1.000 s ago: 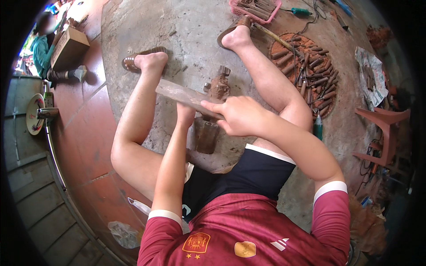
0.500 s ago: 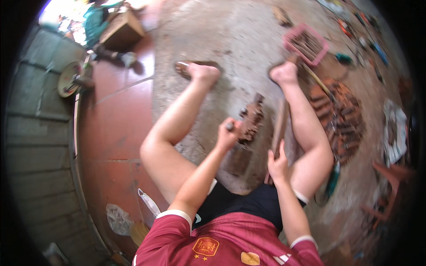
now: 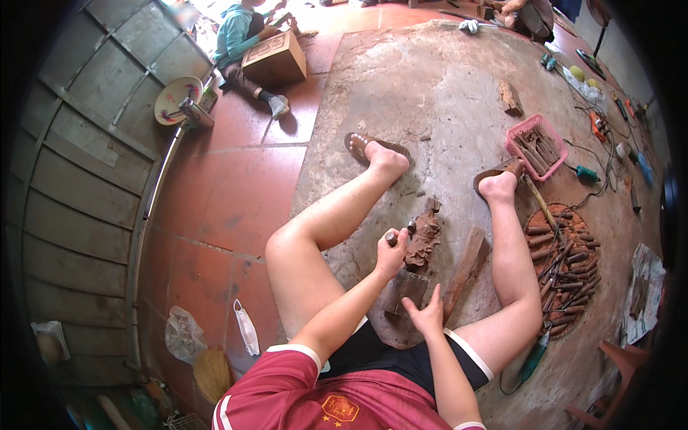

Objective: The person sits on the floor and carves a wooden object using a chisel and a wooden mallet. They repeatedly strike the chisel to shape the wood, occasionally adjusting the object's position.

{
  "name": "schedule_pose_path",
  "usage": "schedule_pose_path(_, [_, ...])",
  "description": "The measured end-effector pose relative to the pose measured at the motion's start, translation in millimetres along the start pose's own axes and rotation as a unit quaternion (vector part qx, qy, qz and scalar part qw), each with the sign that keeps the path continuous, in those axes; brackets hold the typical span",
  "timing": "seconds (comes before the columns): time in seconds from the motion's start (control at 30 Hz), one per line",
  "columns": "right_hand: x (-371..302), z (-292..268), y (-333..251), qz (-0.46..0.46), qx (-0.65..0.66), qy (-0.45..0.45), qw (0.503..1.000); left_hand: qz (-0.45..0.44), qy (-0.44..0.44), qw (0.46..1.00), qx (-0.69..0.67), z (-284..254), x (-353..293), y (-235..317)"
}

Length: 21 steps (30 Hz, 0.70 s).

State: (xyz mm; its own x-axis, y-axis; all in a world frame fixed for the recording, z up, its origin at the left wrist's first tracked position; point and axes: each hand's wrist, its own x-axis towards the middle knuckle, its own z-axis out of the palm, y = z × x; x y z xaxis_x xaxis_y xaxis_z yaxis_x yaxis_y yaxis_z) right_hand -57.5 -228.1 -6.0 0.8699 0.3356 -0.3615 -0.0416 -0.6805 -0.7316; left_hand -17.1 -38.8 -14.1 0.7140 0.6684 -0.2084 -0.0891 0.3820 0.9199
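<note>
My left hand is closed around a carving chisel; its dark handle end sticks up from the fist and its blade is hidden. Just right of that fist is a reddish-brown carved wooden figure, between my legs. Nearer to me is a dark wooden block. My right hand hovers open, thumb and fingers spread, holding nothing. Beyond it, a long flat wooden bar lies at a slant on the floor beside my right leg.
Right of my leg, many wooden-handled chisels lie on a round reddish mat. A pink basket of wood pieces stands beyond my right foot. Power tools and cords lie far right. Another person sits far left by a wooden box.
The view has tilted up, showing more of the far floor and people. My right hand has come away from beside the wooden bar and opened. My left hand stays closed beside the figure.
</note>
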Motion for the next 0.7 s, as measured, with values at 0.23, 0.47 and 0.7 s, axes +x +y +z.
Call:
schedule_pose_path(0.23, [-14, 13, -34, 0.055, -0.029, -0.054, 0.997, 0.054, -0.133, 0.982, 0.121, 1, -22, 10])
schedule_pose_path(0.47, [-16, 18, -14, -0.013, -0.059, 0.033, 0.998, 0.201, -0.076, 0.959, 0.186, 18, -26, 53])
schedule_pose_path(0.7, [-28, 24, -56, -0.024, -0.251, 0.000, 0.968, 0.162, -0.050, 0.976, 0.139, 4, -20, 62])
